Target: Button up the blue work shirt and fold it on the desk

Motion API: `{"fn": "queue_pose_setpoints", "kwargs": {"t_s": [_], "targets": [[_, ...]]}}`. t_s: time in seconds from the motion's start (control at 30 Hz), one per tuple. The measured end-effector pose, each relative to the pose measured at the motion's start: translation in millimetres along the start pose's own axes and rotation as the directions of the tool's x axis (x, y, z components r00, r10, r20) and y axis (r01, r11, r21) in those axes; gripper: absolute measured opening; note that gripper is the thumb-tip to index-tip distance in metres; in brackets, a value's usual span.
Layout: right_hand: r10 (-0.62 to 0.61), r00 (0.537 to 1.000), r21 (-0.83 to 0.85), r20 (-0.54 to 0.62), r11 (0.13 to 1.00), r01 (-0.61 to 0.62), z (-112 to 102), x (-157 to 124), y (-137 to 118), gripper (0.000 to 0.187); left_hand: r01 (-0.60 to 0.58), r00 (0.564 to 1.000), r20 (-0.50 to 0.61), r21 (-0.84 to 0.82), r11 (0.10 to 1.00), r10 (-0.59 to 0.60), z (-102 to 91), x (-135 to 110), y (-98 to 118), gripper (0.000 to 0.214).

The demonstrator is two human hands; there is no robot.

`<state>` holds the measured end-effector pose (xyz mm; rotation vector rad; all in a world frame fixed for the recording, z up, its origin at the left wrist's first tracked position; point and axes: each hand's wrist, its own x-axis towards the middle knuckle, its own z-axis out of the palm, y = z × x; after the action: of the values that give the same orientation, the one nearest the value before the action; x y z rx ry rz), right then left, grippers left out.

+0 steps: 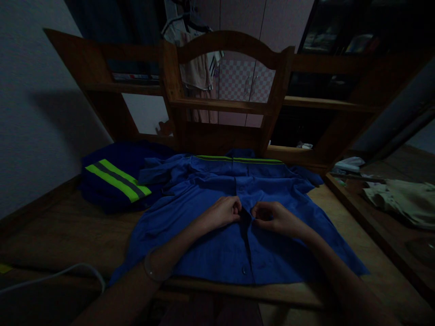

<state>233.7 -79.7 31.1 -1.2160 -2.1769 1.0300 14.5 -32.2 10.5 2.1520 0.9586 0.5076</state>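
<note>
A blue work shirt (210, 249) lies spread on the wooden desk, its collar at the far side and its hem near the front edge. A yellow-green stripe (258, 160) crosses its upper part. My left hand (224, 212) is closed on one edge of the front opening, about halfway down. Just to the right, my right hand (272, 217) pinches the opposite edge between thumb and forefinger. Below the hands the placket gapes slightly, and a button (244, 270) shows near the hem. Whether a button is between my fingers is hidden.
A dark blue garment with reflective yellow-green bands (117, 180) is bunched at the back left. The wooden shelf frame (224, 105) rises behind. A white cable (73, 268) lies front left; pale folded cloth (404, 201) is at the right.
</note>
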Motion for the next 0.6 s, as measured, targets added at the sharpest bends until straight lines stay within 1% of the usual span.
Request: {"fn": "queue_pose_setpoints", "kwargs": {"t_s": [0.13,0.27,0.47,0.6], "targets": [[-0.013,0.999,-0.015,-0.05,1.0,0.012,3.5,3.8,0.5,0.012,-0.027,0.999,0.031,0.083,0.996,0.025,-0.5,-0.9,3.0,0.018],[-0.031,0.998,-0.014,-0.062,0.999,0.03,8.5,7.0,0.1,0.014,-0.029,0.999,0.044,0.082,0.996,0.026,-3.6,-2.3,5.4,0.015],[-0.05,0.998,0.039,-0.049,0.998,0.051,10.3,8.9,0.3,0.017,-0.004,0.999,0.039,-0.002,1.0,0.004,-5.3,-4.6,5.0,0.017],[-0.052,0.995,0.024,-0.087,0.998,0.055,8.9,10.4,-0.9,0.015,0.044,0.998,0.053,-0.134,0.99,-0.037,-4.8,-1.9,4.6,0.018]]}}
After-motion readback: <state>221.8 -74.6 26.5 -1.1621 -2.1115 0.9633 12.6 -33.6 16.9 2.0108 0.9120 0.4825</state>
